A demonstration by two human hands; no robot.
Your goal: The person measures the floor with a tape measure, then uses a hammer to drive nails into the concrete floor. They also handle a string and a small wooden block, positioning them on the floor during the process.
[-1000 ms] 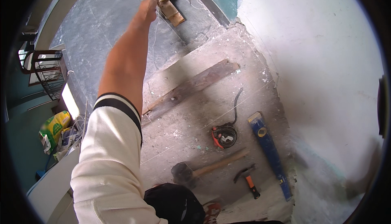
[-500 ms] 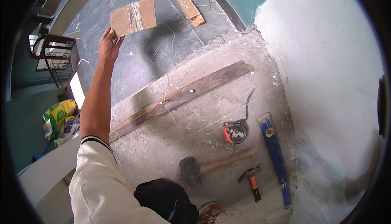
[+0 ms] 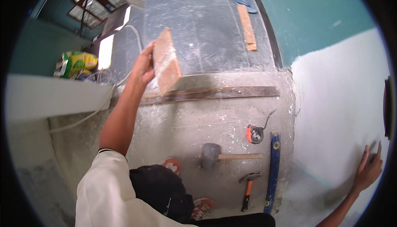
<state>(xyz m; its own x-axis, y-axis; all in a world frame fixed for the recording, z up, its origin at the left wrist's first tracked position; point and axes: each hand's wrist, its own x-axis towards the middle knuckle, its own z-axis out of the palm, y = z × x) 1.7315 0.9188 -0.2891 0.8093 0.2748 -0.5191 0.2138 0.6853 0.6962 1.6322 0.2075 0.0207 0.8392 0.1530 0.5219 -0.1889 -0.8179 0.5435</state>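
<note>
While the left arm reaches up and forward from the lower left, its cream sleeve pushed back to the elbow and the forearm bare, the left hand (image 3: 144,68) is closed around one edge of a flat wooden board (image 3: 166,66). Fingers wrap the board's left side, with the thumb side turned toward the camera. This board is held clear of the floor, tilted on edge, its broad reddish-brown face smeared with pale plaster, and it hangs above the near end of a long dark plank (image 3: 211,93) lying across the dusty concrete floor (image 3: 194,119).

Far to the right, the right hand (image 3: 368,171) is spread open, fingers splayed and pressed flat on the white plastered wall (image 3: 339,103), the arm coming in from the lower right edge.

On the floor between the two arms lie a rubber mallet (image 3: 223,156) with a wooden handle, a claw hammer (image 3: 248,187) with an orange grip, a blue spirit level (image 3: 273,169) beside the wall, and an orange tape measure (image 3: 254,134). A second, lighter plank (image 3: 247,26) lies farther off near the green wall. A yellow-green sack (image 3: 76,61) sits at the left.
</note>
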